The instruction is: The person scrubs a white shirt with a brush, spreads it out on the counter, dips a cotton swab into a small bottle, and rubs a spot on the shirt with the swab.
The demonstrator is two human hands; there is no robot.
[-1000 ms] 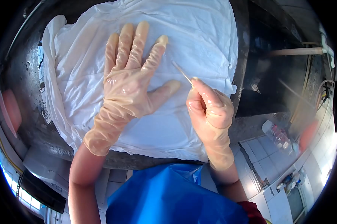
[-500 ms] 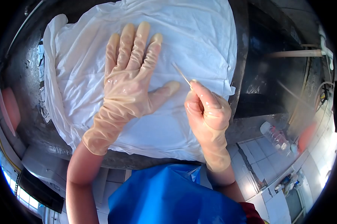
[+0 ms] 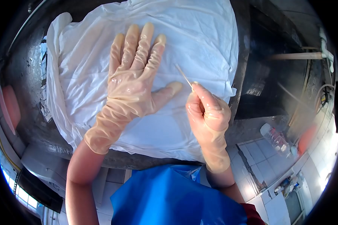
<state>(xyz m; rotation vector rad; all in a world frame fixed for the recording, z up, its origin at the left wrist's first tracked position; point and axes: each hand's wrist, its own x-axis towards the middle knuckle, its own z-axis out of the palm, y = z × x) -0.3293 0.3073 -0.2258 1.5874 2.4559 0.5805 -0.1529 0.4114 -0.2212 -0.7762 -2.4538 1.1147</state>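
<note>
Cloth (image 3: 191, 48) lies partly hidden from me by the spread left grip (image 3: 131, 84); right grip (image 3: 209, 112) pinches a stick (image 3: 184, 77); basin (image 3: 11, 107) left, bottle (image 3: 274, 138) right.

Left hand (image 3: 133, 87) is lying flat, gloved, palm down, fingers slightly apart and pointing away from the body, thumb sticking out toward the right hand (image 3: 208, 112); right hand, also gloved, is pinching thumb and forefinger, other fingers sitting curled; left forearm (image 3: 87, 162) is angling in from lower left, right forearm (image 3: 220, 179) from lower right
</note>
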